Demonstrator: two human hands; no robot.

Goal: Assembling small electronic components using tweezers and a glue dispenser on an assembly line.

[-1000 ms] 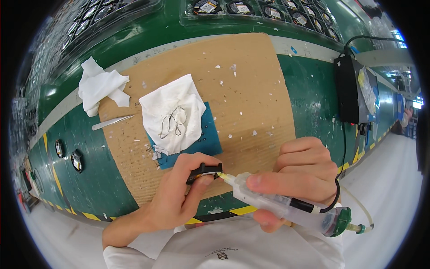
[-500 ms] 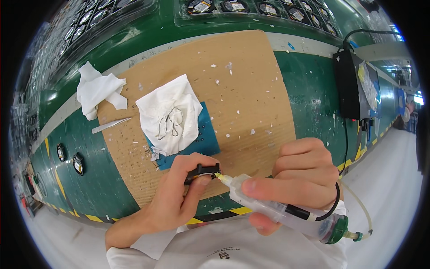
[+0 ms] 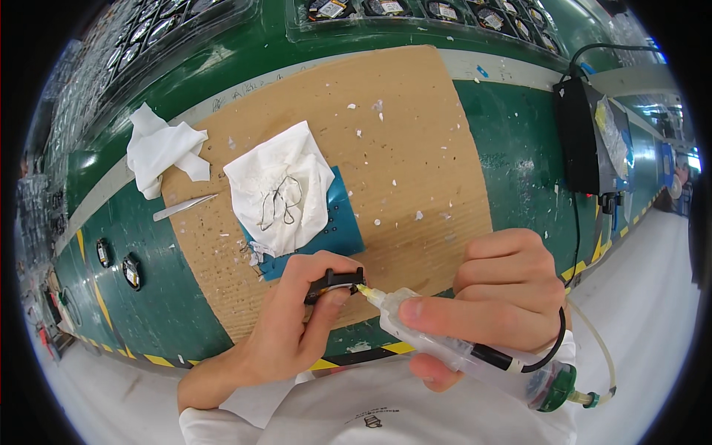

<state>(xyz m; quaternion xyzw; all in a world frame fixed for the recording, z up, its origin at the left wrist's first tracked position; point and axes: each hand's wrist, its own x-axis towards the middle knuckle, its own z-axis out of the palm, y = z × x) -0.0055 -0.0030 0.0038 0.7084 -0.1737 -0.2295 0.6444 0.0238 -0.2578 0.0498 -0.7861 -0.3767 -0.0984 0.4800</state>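
Note:
My left hand [image 3: 297, 315] pinches a small black round part [image 3: 335, 280] between thumb and fingers, over the near edge of the cardboard. Wrapped round a clear glue-dispensing syringe [image 3: 445, 343] is my right hand [image 3: 500, 293]. The syringe's yellowish tip meets the right side of the black part. A green cap [image 3: 558, 387] closes its far end, with a hose attached, and a black lead runs along its barrel. Beyond my left hand, a crumpled white cloth [image 3: 278, 185] with thin wire-like strands on it lies over a blue pad [image 3: 343, 222].
A cardboard sheet [image 3: 408, 148] covers the middle of the green table [image 3: 512, 148]. Tweezers [image 3: 185, 207] and another white cloth [image 3: 165, 148] lie at left, with two small round parts [image 3: 130, 271] nearby. Trays of parts [image 3: 415, 30] line the back; a black box [image 3: 578, 137] stands right.
Both hands hold almost the same pose, the syringe tip still at the black part. The syringe's capped end has shifted slightly lower.

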